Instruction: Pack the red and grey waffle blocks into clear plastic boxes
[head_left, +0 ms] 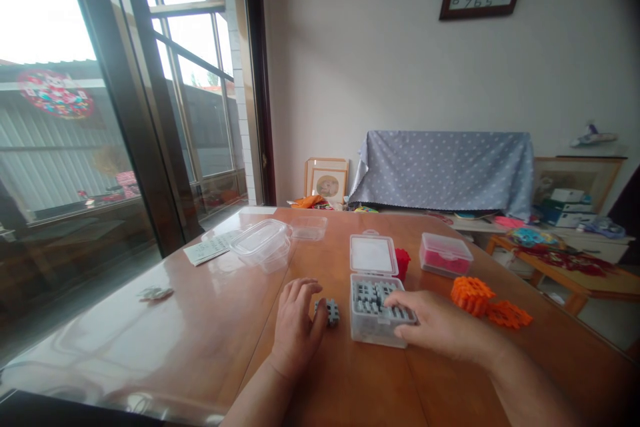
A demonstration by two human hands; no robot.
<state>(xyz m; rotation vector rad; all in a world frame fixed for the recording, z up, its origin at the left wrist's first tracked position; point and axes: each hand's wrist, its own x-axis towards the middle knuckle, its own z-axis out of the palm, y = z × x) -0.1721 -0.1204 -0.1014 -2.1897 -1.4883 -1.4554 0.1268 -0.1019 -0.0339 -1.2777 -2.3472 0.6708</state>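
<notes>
A small clear plastic box (377, 333) stands on the table with its hinged lid (373, 255) raised behind it. Grey notched plastic pieces (367, 297) are packed in rows inside. My right hand (425, 323) is at the box's right front corner, fingers over the grey pieces and thumb outside the wall, closed around the edge. To the left of the box, my left hand (297, 320) curves beside a loose grey piece (331, 313), its thumb apart from the fingers. The thumb partly covers that piece, so contact is unclear.
Orange notched pieces (470, 295) lie to the right. A closed box of pink pieces (446, 255) is farther back, and red pieces (402, 263) show behind the lid. Clear containers (263, 243), a paper sheet (210, 249) and a small pale item (155, 293) sit on the left.
</notes>
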